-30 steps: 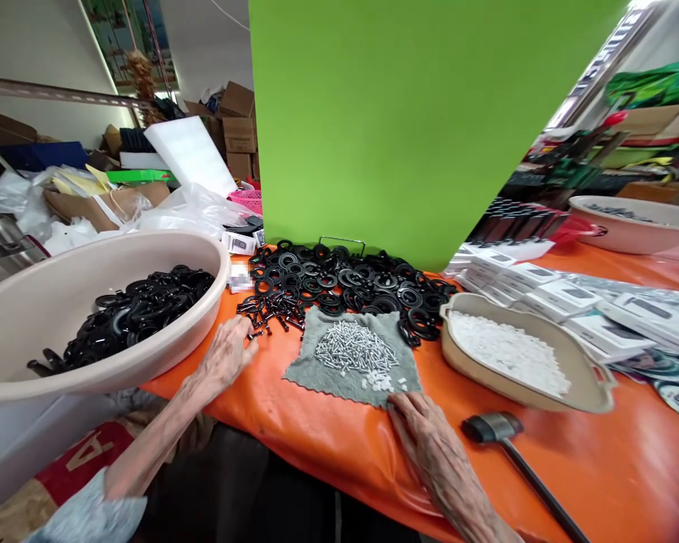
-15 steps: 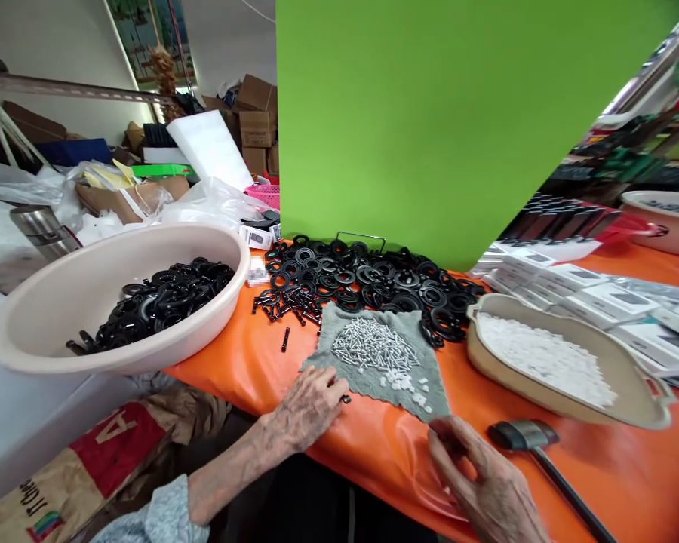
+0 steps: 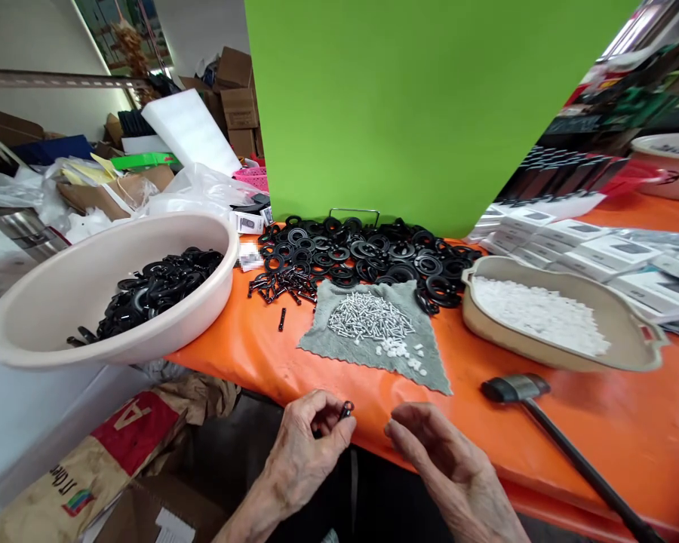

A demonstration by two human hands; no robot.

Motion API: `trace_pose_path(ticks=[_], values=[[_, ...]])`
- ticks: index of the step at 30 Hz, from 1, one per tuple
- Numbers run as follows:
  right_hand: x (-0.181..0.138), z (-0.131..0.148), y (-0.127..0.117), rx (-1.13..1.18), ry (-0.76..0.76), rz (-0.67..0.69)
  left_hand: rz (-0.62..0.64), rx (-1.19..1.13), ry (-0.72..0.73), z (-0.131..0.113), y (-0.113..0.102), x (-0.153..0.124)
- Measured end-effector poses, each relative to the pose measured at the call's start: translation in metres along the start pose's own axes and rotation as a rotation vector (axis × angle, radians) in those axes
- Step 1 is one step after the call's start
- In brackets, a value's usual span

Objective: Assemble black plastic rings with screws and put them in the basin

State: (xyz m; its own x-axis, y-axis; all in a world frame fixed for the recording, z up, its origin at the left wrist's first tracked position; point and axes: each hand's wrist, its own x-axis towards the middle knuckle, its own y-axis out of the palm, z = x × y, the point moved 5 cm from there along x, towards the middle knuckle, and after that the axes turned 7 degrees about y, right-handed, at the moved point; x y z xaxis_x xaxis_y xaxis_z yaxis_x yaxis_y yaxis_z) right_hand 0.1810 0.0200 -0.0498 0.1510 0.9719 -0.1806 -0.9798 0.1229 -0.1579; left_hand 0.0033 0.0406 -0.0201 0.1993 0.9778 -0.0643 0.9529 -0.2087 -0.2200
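Observation:
My left hand (image 3: 311, 445) hovers at the near edge of the orange table (image 3: 571, 422), fingers pinched on a small black pin-shaped part (image 3: 345, 410). My right hand (image 3: 441, 460) is just to its right, fingers curled together in a pinch; what they hold, if anything, is too small to make out. Beyond the hands lies a grey cloth (image 3: 373, 335) with a heap of silver screws (image 3: 369, 323) and a few white bits (image 3: 400, 351). Behind it are small black pins (image 3: 283, 285) and a big pile of black rings (image 3: 367, 253).
A beige basin (image 3: 50, 302) with black parts stands at the left. A beige tray (image 3: 628, 351) of white pieces sits at the right, with a hammer (image 3: 537, 418) in front and white boxes (image 3: 588, 253) behind. A green panel (image 3: 419, 105) rises at the back.
My left hand went from the black pins to the cloth's edge, then back to the table's near edge with a black part. My right hand left the cloth and drew in beside it.

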Motion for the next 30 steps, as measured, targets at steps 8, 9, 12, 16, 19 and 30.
trace_pose_path(ticks=[8, 9, 12, 16, 19, 30], values=[[-0.016, 0.028, 0.02, 0.013, 0.012, 0.095, 0.094, -0.417, -0.135, 0.011, 0.007, -0.018], [-0.017, 0.028, 0.02, 0.01, 0.009, 0.094, 0.095, -0.464, -0.146, 0.012, 0.008, -0.019], [-0.019, 0.03, 0.021, 0.035, 0.007, 0.09, 0.096, -0.535, -0.147, 0.014, 0.009, -0.022], [-0.022, 0.038, 0.028, 0.109, -0.002, 0.097, 0.101, -0.542, -0.145, 0.013, 0.011, -0.024], [-0.022, 0.04, 0.034, 0.12, -0.039, 0.101, 0.107, -0.473, -0.141, 0.011, 0.011, -0.025], [-0.022, 0.032, 0.029, -0.004, -0.064, 0.045, 0.039, 0.003, 0.038, 0.001, 0.003, -0.026]])
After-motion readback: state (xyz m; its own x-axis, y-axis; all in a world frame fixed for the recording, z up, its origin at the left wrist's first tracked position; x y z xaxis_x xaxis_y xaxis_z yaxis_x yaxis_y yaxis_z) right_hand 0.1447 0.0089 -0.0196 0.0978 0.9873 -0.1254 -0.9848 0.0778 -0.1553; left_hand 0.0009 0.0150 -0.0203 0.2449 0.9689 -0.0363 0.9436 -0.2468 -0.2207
